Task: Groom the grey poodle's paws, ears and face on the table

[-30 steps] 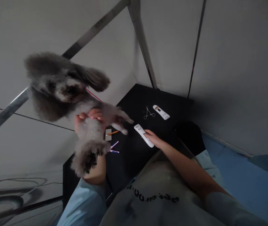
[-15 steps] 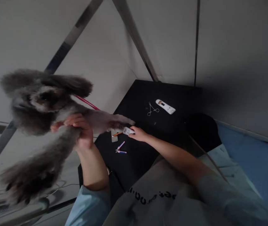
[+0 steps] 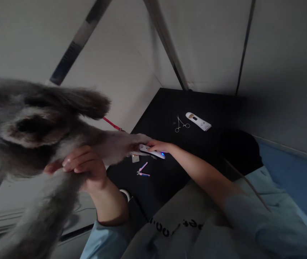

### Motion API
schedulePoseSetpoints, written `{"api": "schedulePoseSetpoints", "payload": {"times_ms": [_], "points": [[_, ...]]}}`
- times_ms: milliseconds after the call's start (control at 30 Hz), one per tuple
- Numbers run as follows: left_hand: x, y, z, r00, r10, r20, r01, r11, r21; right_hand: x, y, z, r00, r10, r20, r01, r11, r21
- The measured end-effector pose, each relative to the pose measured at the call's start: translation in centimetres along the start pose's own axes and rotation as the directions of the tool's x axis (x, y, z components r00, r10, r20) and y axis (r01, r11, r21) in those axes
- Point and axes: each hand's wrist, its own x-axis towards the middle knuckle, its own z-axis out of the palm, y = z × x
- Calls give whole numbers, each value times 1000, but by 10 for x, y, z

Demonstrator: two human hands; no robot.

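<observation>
A grey curly-coated dog point(image 3: 107, 144) is held upright at the left, its belly and hind legs toward the table. My left hand point(image 3: 86, 167) is closed round its front leg, close below the head. In my right hand point(image 3: 159, 146) is a white hair clipper point(image 3: 155, 151) with a blue light glowing at its rear end. The clipper's head is against or very near the dog's lower belly by the hind legs; exact contact cannot be made out. A red leash point(image 3: 112, 124) runs behind the dog's neck.
On the black table point(image 3: 164, 180) lie pink-and-blue nail clippers point(image 3: 143, 170), a small flat pale object point(image 3: 135, 158), scissor-handled forceps point(image 3: 182, 125) and a second white clipper point(image 3: 198, 121). Metal posts point(image 3: 166, 43) rise behind the table.
The dog's head and front leg have come closer and shifted left. My right hand has turned the clipper, its head now toward the belly and its blue light showing.
</observation>
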Motion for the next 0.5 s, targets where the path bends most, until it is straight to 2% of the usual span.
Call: {"api": "schedulePoseSetpoints", "payload": {"times_ms": [67,133,200,300,400,467,500], "points": [[2,-2,3,1000,16,-9,-16,997,69,2,2,-2,999,16,44,-17,999,34],[3,-1,1,1000,22,-7,-21,991,131,2,1,0,1000,-8,30,7,1000,19],[3,1,-4,999,19,40,-25,988,150,1,0,3,999,-39,-11,39,999,-15],[0,4,-14,972,56,226,-55,998,-9,-2,-1,6,995,-41,-89,32,994,-106],[-3,4,-23,902,97,420,30,958,-285,-3,-5,6,991,-58,-123,38,988,-152],[-3,3,-28,882,101,461,91,922,-376,-2,-10,6,986,-133,-101,115,980,-164],[-2,2,-30,886,104,452,88,920,-383,-2,-13,5,981,-176,-88,159,972,-172]]}}
